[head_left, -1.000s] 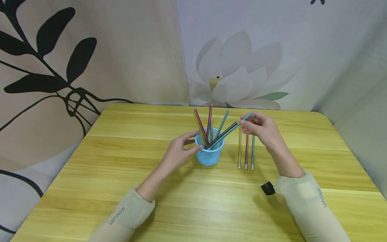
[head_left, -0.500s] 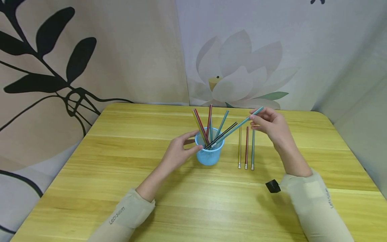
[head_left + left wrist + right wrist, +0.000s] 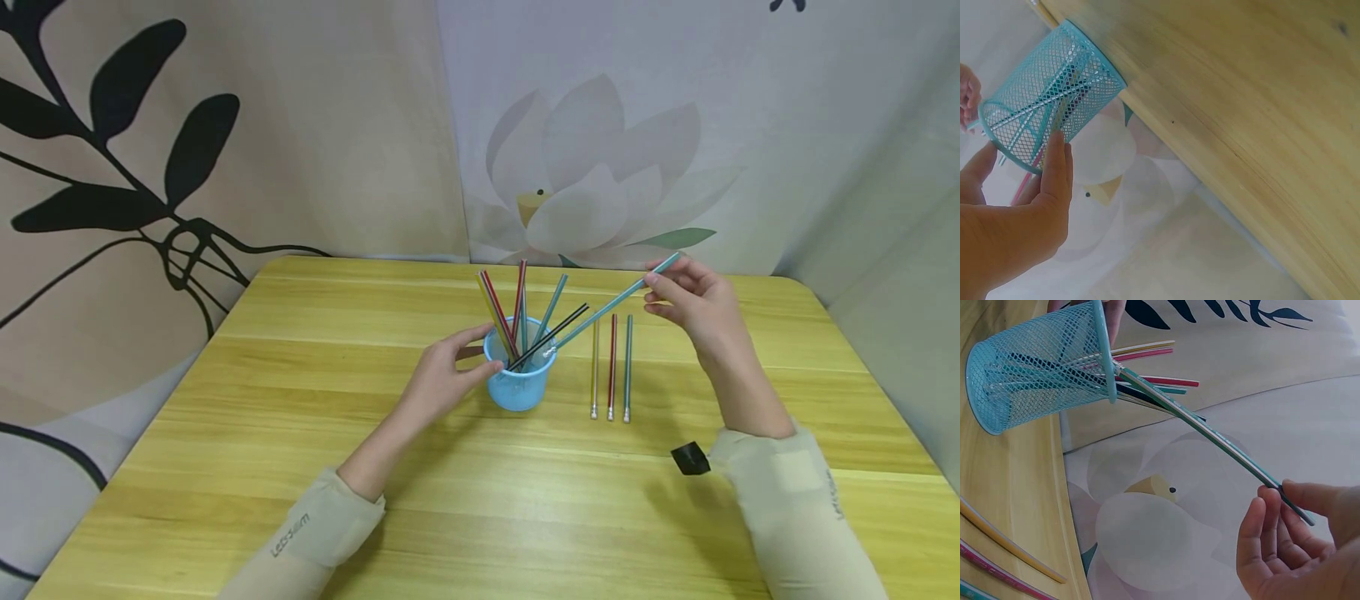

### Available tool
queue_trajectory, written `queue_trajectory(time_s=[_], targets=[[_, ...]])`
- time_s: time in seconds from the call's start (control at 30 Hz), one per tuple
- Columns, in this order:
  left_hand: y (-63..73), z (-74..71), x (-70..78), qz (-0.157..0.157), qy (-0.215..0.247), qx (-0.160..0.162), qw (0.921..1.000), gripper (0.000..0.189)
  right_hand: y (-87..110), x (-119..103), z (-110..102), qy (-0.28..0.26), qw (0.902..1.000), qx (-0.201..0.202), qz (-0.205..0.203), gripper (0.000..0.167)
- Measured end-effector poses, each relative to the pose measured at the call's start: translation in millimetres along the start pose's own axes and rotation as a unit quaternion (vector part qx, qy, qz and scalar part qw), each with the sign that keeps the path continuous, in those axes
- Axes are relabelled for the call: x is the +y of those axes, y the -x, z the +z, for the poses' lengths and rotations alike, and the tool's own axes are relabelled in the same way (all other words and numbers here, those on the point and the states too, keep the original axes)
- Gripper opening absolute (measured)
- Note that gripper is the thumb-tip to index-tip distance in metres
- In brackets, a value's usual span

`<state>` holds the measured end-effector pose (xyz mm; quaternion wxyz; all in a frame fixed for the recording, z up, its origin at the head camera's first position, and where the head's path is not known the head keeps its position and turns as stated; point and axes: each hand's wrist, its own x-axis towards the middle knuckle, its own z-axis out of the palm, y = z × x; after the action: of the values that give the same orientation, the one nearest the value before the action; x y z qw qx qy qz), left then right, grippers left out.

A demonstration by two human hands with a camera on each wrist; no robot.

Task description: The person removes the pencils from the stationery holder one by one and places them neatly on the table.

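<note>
A light blue mesh pencil cup [image 3: 519,388] stands upright on the table, holding yellow, red, teal and black pencils. My left hand [image 3: 450,367] grips the cup's rim from the left, thumb in front and fingers behind, as the left wrist view also shows. Between thumb and fingertips my right hand [image 3: 697,304] pinches a teal pencil [image 3: 611,306] near its upper end. That pencil slants down to the left, its eraser end at the cup's right rim. In the right wrist view the pencil [image 3: 1210,434] is almost wholly outside the cup [image 3: 1047,365].
To the right of the cup, a yellow pencil [image 3: 595,375], a red pencil [image 3: 612,367] and a teal pencil [image 3: 628,367] lie side by side on the wooden table [image 3: 480,517]. A small black square piece [image 3: 690,458] sits by the right sleeve.
My right hand has moved right and slightly up, drawing the teal pencil out of the cup nearly to its eraser end. My left hand and the cup have stayed in place.
</note>
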<state>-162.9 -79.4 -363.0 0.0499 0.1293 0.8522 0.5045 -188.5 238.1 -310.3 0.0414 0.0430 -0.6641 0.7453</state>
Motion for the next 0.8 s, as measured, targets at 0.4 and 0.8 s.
queue_trajectory(time_s=[0.4,0.8], targets=[[0.3,0.0,0.4,0.000,0.000,0.000,1.0000,0.058,0.8,-7,-8,-0.009,0.9987,0.045,-0.022,0.010],[0.5,0.3,-0.3,-0.001,-0.001,-0.001,1.0000,0.058,1.0,-1,-20,-0.035,0.9986,0.038,-0.014,0.013]])
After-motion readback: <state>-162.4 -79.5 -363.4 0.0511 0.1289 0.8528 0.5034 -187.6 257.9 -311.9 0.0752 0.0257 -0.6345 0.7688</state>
